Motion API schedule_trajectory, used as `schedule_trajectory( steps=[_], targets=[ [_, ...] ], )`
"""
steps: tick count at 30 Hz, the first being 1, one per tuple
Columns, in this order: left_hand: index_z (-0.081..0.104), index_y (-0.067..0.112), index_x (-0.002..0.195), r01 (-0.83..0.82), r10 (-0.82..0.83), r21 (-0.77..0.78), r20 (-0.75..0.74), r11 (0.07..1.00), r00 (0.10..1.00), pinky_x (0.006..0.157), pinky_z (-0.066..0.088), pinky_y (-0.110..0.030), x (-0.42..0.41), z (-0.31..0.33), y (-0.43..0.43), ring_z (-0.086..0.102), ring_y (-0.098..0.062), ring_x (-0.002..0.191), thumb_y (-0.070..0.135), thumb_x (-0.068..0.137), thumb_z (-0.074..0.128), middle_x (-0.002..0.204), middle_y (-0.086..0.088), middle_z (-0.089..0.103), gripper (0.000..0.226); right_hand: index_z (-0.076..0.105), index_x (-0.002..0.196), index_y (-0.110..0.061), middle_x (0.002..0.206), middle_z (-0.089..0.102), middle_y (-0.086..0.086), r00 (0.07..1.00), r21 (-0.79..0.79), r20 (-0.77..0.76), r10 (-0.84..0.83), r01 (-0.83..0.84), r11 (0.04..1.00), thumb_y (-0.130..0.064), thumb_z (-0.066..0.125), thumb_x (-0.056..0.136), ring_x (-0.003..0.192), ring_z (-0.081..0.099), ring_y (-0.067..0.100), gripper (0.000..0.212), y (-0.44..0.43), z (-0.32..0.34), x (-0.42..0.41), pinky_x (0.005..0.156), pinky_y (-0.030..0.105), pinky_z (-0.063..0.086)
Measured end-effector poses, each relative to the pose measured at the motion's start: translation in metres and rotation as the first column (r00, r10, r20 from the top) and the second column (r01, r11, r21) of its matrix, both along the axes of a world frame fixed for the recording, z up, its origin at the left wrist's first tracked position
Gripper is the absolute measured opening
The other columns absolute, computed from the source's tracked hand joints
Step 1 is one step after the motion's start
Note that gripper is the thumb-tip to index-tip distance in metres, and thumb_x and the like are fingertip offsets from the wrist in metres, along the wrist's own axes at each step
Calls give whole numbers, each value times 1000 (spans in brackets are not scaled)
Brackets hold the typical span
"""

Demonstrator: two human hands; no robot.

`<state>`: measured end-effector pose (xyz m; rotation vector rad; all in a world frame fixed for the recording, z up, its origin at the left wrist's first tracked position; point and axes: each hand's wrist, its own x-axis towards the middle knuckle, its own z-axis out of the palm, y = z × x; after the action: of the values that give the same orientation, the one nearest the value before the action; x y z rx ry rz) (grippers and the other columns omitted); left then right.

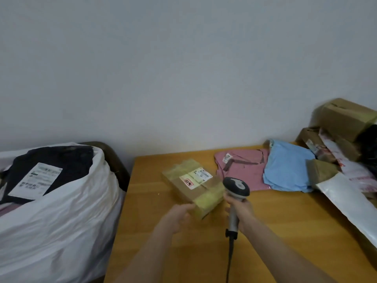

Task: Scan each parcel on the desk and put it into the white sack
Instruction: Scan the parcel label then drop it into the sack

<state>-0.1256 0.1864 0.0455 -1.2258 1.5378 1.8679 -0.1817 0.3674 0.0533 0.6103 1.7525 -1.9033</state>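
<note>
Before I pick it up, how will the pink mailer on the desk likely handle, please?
The pink mailer lies flat and creased, so it will probably flop when lifted. It looks thin, so likely light, and may slide easily on the smooth desk.

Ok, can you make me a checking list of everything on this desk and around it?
Surface: wooden desk, parcels piled at its right end.
Job's things: taped box, label up; scanner beside it; white sack left of the desk, dark parcel on top; pink mailer, blue mailer, white mailer, cardboard boxes waiting.
Clutter: nothing seen.
Hands: left hand grips the box's near end; right hand holds the scanner.
Cables: scanner cable hangs from its handle.
Surroundings: plain wall.
</note>
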Motion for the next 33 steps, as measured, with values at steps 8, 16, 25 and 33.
schedule_trajectory(
  steps=[8, 16, 25, 33],
  targets=[
    [39, 3, 138, 200, -290, -752, 13, 628, 957, 95, 42, -35, -68, -20, -104, 50, -31, 121, 32, 86, 65, 137, -16, 48, 65, 62, 110, 0, 103, 65, 15, 995, 73, 92, -46, 39, 997, -15, 76, 80, 102, 59, 34, 36, -52, -40, -14, 91, 46, 47],
    [45, 2, 137, 380, -399, -582, 103, 719, 911, 97, 48, -39, -98, -64, -121, 57, -31, 114, 43, 87, 62, 130, -16, 56, 67, 59, 100, -7, 100, 65, 14, 991, 109, 127, -36, 22, 994, -10, 75, 81, 99, 60, 33, 24, -56, -51, -25, 92, 49, 51],
    [50, 6, 119, 158, -221, -415, -110, 896, 969, 79, 48, -34, -75, -19, -113, 59, -24, 95, 39, 85, 67, 117, -12, 60, 50, 57, 109, -7, 100, 63, 12, 997, 71, 63, -33, 29, 997, -8, 75, 79, 95, 58, 29, 35, -26, -10, -26, 78, 42, 49],
    [45, 10, 131, 60, -166, -316, -319, 947, 933, 65, 51, -31, -51, 36, -106, 62, -22, 90, 25, 82, 73, 113, -10, 61, 59, 56, 115, -7, 105, 64, 12, 998, 43, -62, -8, 11, 999, -13, 76, 77, 104, 57, 33, 43, -13, 40, -35, 93, 47, 48]
  ],
)
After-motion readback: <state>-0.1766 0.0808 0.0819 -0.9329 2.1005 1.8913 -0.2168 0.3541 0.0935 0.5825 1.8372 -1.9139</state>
